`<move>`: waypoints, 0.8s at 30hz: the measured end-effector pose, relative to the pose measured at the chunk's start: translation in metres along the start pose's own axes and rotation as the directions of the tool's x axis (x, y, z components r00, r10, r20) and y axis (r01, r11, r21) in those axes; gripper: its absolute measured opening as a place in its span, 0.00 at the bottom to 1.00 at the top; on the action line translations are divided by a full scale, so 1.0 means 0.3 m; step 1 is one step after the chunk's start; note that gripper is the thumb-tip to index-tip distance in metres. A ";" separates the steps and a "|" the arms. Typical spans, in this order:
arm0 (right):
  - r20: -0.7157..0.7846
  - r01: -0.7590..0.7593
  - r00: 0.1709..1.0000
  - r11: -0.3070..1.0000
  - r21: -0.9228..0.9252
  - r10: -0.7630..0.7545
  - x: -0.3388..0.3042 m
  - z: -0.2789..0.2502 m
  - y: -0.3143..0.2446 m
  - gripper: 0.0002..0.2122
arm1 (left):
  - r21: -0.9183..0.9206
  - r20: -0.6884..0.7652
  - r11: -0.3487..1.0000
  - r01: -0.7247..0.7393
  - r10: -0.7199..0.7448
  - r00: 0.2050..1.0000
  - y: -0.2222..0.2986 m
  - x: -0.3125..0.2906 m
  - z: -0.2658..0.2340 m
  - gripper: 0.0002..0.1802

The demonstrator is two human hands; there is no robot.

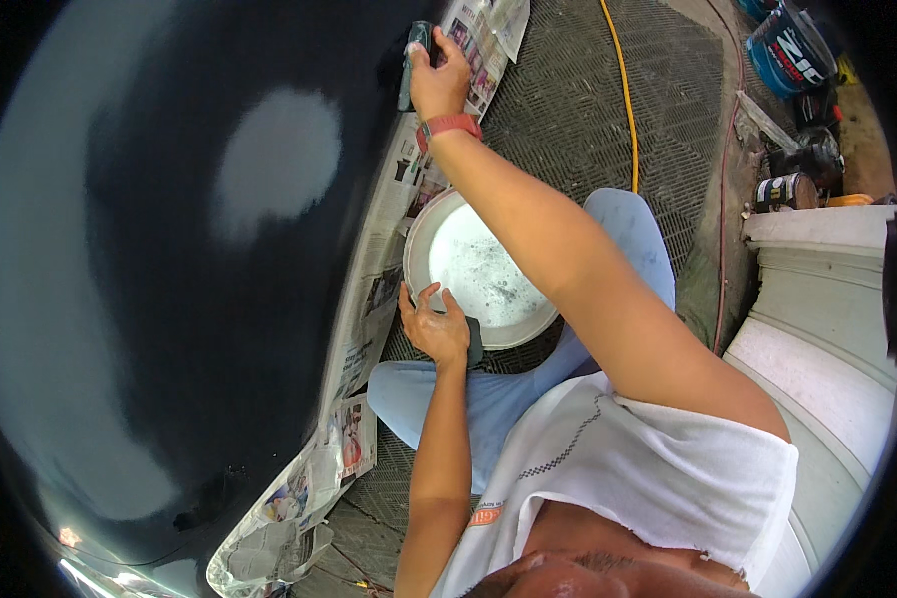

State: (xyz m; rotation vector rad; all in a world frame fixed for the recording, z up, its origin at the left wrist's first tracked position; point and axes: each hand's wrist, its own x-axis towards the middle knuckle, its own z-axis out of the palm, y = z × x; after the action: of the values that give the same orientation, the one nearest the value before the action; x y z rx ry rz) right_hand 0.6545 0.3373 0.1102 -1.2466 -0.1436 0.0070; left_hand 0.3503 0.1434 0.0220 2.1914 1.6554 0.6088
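A dark grey-green rectangular block [406, 84] stands on edge at the border of a large, glossy dark curved panel [269, 309], in the right hand [441, 75]. That hand's fingers are bent and closed around the block, and a red band [451, 128] circles the wrist. The left hand [434, 327] is at the near-left rim of a round pale basin [417, 237], fingers loosely spread. A dark grey flat pad [475, 342] shows beside its wrist; whether the hand touches it, I cannot tell. Cloudy whitish liquid [468, 254] with dark specks lies in the basin. Printed newspaper sheets [362, 274] line the panel's edge. Farther right, a yellow cable [623, 90] crosses a grey ribbed mat [558, 110], and a blue plastic container [782, 55] is near the upper-right corner.
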 end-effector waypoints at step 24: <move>0.049 0.109 0.993 0.992 -0.058 -0.107 -0.193 -0.017 0.061 0.24 | 0.036 0.005 0.999 -0.011 0.011 1.000 -0.022 -0.009 -0.002 0.12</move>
State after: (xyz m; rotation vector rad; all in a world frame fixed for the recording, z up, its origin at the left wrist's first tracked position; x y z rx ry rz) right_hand 0.5990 0.3336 0.0853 -1.2984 -0.2522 -0.0632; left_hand 0.3438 0.1426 0.0188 2.2273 1.6655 0.5805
